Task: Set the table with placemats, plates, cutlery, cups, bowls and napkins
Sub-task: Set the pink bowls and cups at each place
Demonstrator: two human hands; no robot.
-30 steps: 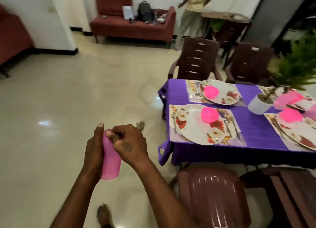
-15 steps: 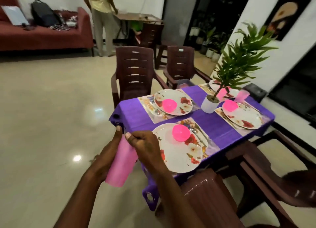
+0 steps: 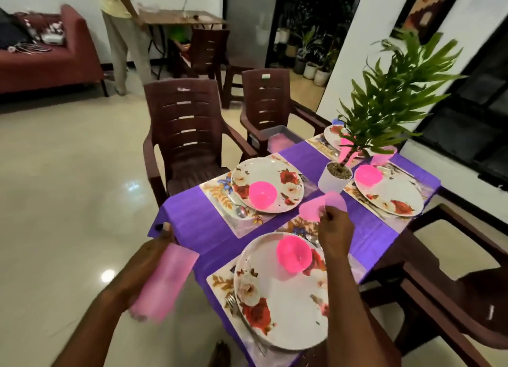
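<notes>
We are looking down at a worktop (image 3: 275,223) covered in a purple cloth, with four floral placemats laid out on it. Our left hand (image 3: 154,259) is gripping a stack of pink cups (image 3: 165,282) off the near-left corner of the worktop, over the floor; the fingers are curling round the stack, though blur is hiding most of them. Our right hand (image 3: 334,230) is reaching out above the middle of the worktop and pinching a single pink cup (image 3: 323,205) by its rim, the cup lying tilted, mouth toward the hand, just past the far edge of the near placemat (image 3: 222,282). We cannot tell whether that cup is touching the cloth.

On the near placemat a flowered plate (image 3: 275,306) is carrying a pink bowl (image 3: 293,254), with a fork (image 3: 232,303) just beside the plate's left rim. The far-left plate (image 3: 268,174) is also holding a pink bowl (image 3: 262,194), with a spoon (image 3: 240,211) lying at its near-left rim. A white potted plant (image 3: 335,178) is standing near the centre, between that setting and the right-hand plate (image 3: 395,194) with its bowl (image 3: 367,175). Brown plastic chairs (image 3: 187,135) are standing around the worktop, and a person (image 3: 121,36) is standing in the background by a sofa (image 3: 46,61).
</notes>
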